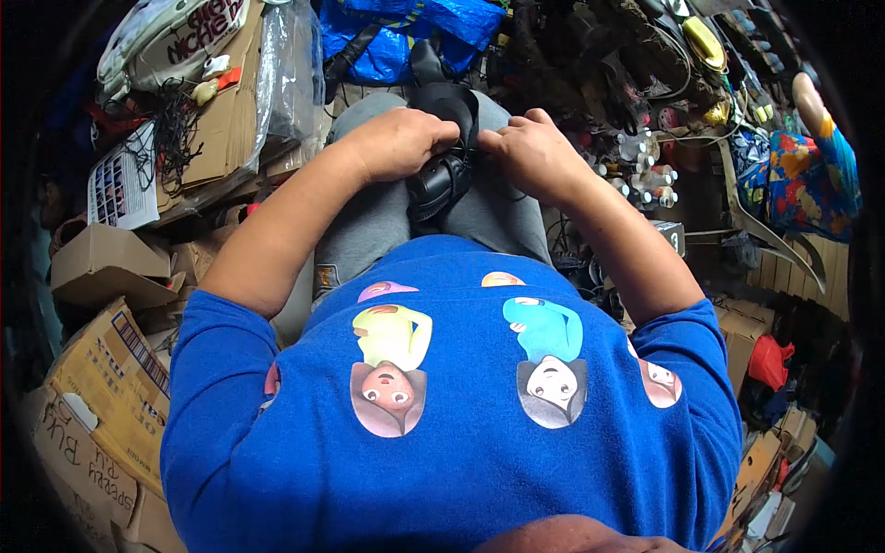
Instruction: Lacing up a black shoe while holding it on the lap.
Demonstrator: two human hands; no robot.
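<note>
A black leather shoe [437, 188] lies across my lap between my knees, its rounded end toward me and its dark upper part reaching away. My left hand [404, 143] is closed at the shoe's left edge, fingers curled under so the tips are hidden. On the other side, my right hand [537, 157] is closed in a pinch close to the shoe's right edge. A thin dark strand seems to run near the right fingers, but what they pinch is too small to make out. Grey trousers [364, 226] cover my legs beneath the shoe.
Beyond my knees lies a shiny blue bag [378, 55]. Flattened cardboard [217, 124] and a small open box [111, 263] stand at the left. At the right are several small bottles [650, 175], a colourful patterned cloth [793, 180] and a curved metal piece [784, 244].
</note>
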